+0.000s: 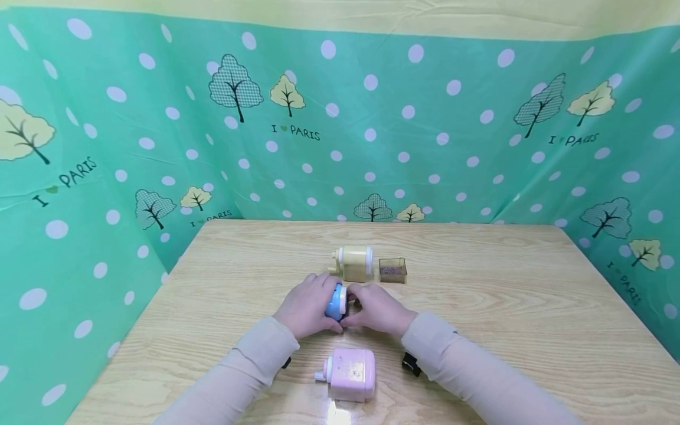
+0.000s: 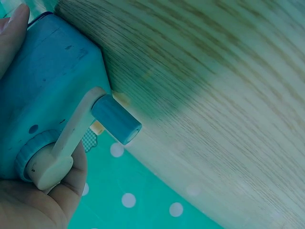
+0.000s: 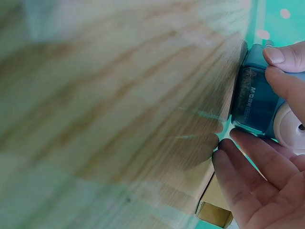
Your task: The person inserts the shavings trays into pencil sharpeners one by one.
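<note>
A blue crank pencil sharpener (image 1: 333,304) with a white front ring is between both hands near the middle of the table. My left hand (image 1: 308,304) grips its body from the left; the white crank arm with a blue knob (image 2: 116,119) shows in the left wrist view. My right hand (image 1: 381,308) has its thumb and fingertips at opposite sides of the sharpener's clear shavings drawer (image 3: 250,98), pinching it at the front. Dark shavings show through the drawer wall.
Behind the hands stands a yellow pencil sharpener (image 1: 357,263), with a brownish see-through drawer (image 1: 392,271) of shavings to its right. A pink pencil sharpener (image 1: 352,375) stands nearer, between the forearms. A polka-dot curtain (image 1: 372,153) borders the wooden table (image 1: 504,295).
</note>
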A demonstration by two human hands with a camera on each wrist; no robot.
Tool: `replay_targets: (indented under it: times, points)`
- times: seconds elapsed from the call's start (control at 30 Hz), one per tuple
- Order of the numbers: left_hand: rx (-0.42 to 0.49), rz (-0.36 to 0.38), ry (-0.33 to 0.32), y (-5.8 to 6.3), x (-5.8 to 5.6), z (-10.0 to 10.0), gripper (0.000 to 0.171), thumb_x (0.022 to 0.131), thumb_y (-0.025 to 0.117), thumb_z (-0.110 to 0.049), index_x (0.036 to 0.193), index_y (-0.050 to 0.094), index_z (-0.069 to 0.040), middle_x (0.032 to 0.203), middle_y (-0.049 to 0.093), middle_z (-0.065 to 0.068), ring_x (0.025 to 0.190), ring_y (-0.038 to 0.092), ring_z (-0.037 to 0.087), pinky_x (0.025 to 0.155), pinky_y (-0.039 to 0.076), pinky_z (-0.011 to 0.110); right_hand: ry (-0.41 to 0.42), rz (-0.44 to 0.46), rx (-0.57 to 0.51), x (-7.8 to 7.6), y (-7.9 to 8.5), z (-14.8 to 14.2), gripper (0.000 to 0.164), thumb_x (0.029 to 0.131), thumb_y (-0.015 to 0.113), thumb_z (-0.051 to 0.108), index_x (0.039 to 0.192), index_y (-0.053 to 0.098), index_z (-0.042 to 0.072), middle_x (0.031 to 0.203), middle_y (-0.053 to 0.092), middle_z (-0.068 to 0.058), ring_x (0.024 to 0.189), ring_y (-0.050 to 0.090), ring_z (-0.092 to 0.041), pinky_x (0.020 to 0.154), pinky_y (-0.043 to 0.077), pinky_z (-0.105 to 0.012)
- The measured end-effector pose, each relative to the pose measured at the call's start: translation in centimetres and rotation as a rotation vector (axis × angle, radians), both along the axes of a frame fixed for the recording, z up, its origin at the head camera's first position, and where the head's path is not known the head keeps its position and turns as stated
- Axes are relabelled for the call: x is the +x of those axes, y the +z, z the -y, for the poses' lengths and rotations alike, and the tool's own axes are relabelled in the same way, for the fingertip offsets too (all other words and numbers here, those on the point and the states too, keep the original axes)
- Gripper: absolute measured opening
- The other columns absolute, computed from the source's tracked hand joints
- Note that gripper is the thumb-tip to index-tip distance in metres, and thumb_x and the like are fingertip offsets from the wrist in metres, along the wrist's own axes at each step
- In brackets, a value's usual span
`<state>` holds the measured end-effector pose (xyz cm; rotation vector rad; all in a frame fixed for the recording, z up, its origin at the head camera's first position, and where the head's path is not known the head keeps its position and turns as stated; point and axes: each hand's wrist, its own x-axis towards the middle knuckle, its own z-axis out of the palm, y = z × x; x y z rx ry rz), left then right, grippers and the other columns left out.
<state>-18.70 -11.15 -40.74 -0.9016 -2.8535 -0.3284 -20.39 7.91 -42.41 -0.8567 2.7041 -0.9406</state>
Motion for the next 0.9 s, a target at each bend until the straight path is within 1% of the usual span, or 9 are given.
replay_targets:
  times: [0.17, 0.33, 0.67, 0.9]
  points:
    - [0.001, -0.001, -0.003, 0.08, 0.04, -0.05, 0.084, 0.062, 0.086, -0.051, 0.127, 0.059, -0.004, 0.118, 0.062, 0.009, 0.097, 0.055, 0.025, 0.084, 0.055, 0.041, -0.006, 0.015, -0.016, 0.05, 0.12, 0.06, 0.053, 0.074, 0.085, 0.026, 0.114, 0.066, -0.002, 0.108, 0.073, -0.013, 0.098, 0.068, -0.022, 0.089, 0.056, -0.039]
    - [0.006, 0.004, -0.005, 0.05, 0.05, -0.04, 0.083, 0.062, 0.086, -0.05, 0.126, 0.059, -0.004, 0.118, 0.062, 0.009, 0.096, 0.055, 0.025, 0.083, 0.055, 0.041, -0.01, 0.017, -0.021, 0.08, 0.05, 0.15, 0.053, 0.074, 0.085, 0.027, 0.114, 0.066, -0.001, 0.109, 0.073, -0.013, 0.099, 0.068, -0.022, 0.09, 0.055, -0.039]
    - [-0.001, 0.007, -0.001, -0.02, 0.0, -0.06, 0.084, 0.063, 0.086, -0.051, 0.127, 0.059, -0.004, 0.119, 0.062, 0.009, 0.098, 0.055, 0.025, 0.083, 0.056, 0.041, -0.036, 0.013, -0.007, 0.23, 0.07, 0.37, 0.055, 0.072, 0.086, 0.028, 0.115, 0.066, -0.002, 0.106, 0.073, -0.013, 0.095, 0.068, -0.021, 0.088, 0.056, -0.039]
    - [-0.001, 0.011, -0.001, 0.0, -0.01, 0.07, 0.083, 0.063, 0.085, -0.051, 0.127, 0.059, -0.004, 0.117, 0.061, 0.01, 0.096, 0.055, 0.025, 0.083, 0.056, 0.041, -0.031, 0.037, -0.024, 0.24, 0.29, 0.37, 0.059, 0.073, 0.085, 0.026, 0.119, 0.066, -0.003, 0.11, 0.073, -0.013, 0.098, 0.068, -0.021, 0.089, 0.056, -0.039]
